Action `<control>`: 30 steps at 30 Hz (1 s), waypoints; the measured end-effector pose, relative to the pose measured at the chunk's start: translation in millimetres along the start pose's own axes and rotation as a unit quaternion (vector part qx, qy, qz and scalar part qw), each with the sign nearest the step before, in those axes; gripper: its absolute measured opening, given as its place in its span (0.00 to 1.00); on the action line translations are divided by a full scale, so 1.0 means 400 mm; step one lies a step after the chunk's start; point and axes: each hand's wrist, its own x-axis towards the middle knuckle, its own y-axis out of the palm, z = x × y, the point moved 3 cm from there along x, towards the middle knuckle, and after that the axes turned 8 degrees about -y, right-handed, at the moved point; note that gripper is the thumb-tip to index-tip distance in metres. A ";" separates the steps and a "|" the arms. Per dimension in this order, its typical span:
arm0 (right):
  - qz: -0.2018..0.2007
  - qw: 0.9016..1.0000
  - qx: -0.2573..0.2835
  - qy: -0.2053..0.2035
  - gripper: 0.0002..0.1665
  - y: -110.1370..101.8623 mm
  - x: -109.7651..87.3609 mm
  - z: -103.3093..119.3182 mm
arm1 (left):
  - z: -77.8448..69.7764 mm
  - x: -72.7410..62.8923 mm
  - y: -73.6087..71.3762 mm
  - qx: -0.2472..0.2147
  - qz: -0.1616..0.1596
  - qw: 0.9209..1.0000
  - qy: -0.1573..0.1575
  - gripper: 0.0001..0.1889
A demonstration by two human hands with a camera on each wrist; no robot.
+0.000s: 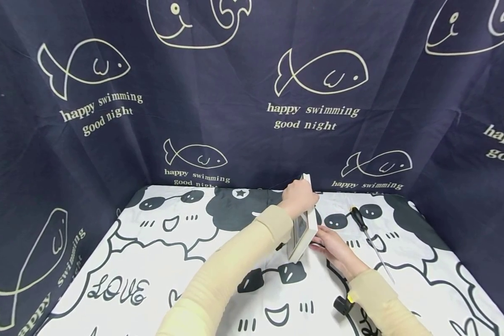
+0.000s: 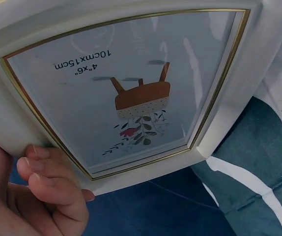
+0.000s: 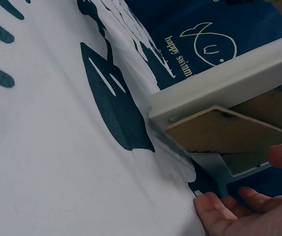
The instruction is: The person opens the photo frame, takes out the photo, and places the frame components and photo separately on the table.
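A white picture frame stands tilted on the cloth in the head view. My left hand grips its far upper part; in the left wrist view the curled fingers hold the border. Inside the gold inner trim is a card with a plant-pot drawing and the print 4"x6", 10cmx15cm. On the back, a brown support flap juts out from the backing. My right hand is at the frame's lower back side, thumb and fingers apart, with fingertips close to the cloth below the flap.
To the right lies a screwdriver with a black handle and a long metal shaft. A white cloth with black cartoon prints covers the table. Dark blue curtains with fish drawings hang behind and at both sides.
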 end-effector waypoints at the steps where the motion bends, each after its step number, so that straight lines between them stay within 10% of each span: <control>1: 0.002 1.000 0.009 0.002 0.32 0.002 0.000 -0.002 | 0.000 -0.001 -0.003 -0.001 -0.002 1.000 0.001 0.11; 7: 0.035 0.995 0.094 0.012 0.17 0.017 -0.004 -0.010 | 0.000 -0.019 -0.031 -0.011 0.006 1.000 -0.002 0.13; 14: 0.075 0.977 0.193 0.044 0.23 0.033 -0.020 -0.015 | 0.002 -0.037 -0.053 -0.030 0.008 1.000 0.001 0.15; 30: 0.152 0.958 0.233 0.074 0.25 0.050 -0.035 -0.011 | 0.019 -0.061 -0.069 -0.049 -0.012 0.998 0.029 0.16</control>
